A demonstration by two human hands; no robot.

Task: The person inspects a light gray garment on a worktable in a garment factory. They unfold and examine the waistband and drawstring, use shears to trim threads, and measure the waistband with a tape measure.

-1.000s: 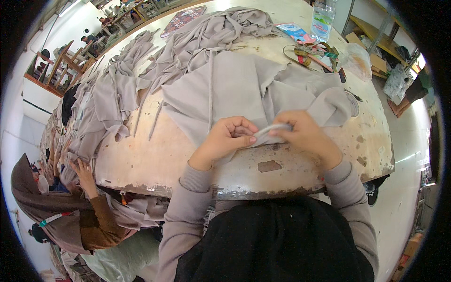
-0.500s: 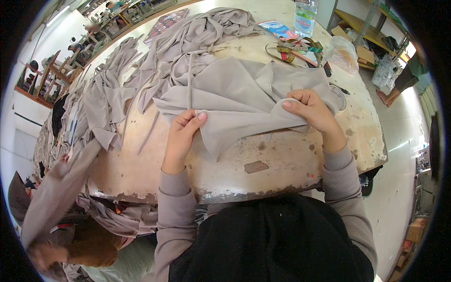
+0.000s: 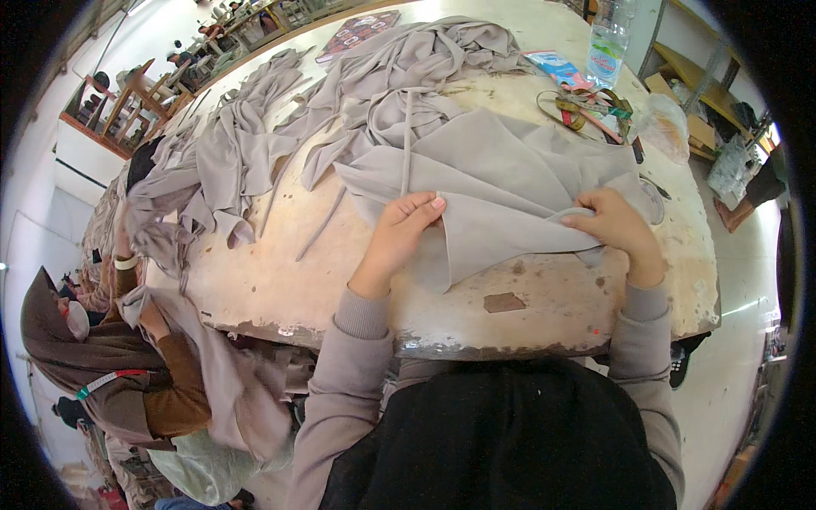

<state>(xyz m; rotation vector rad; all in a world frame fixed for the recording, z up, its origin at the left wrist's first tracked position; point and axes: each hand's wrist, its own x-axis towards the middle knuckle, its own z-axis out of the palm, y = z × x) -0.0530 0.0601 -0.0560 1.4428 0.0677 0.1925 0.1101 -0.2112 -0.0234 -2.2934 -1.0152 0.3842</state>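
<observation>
A piece of grey cloth (image 3: 501, 170) with a long narrow strap lies spread over the worn wooden table (image 3: 280, 289). At its near edge, my left hand (image 3: 398, 236) pinches a corner between thumb and fingers. Farther right along that edge, my right hand (image 3: 618, 225) grips a fold, its thumb on top. Between the two hands the edge is drawn fairly straight, and a pointed flap hangs down just right of my left hand. The fingertips under the cloth are hidden.
Heaped grey cloth (image 3: 442, 51) covers the table's far and left parts. At the far right are a water bottle (image 3: 605, 55), a coiled measuring tape (image 3: 586, 110) and a plastic bag (image 3: 665, 127). A co-worker (image 3: 102, 365) at the left handles grey fabric (image 3: 238, 382) beside the table edge.
The view has swung left, so everything sits farther right. My hands keep their hold on the cloth. The co-worker's fabric, raised before, now hangs lower beside the table.
</observation>
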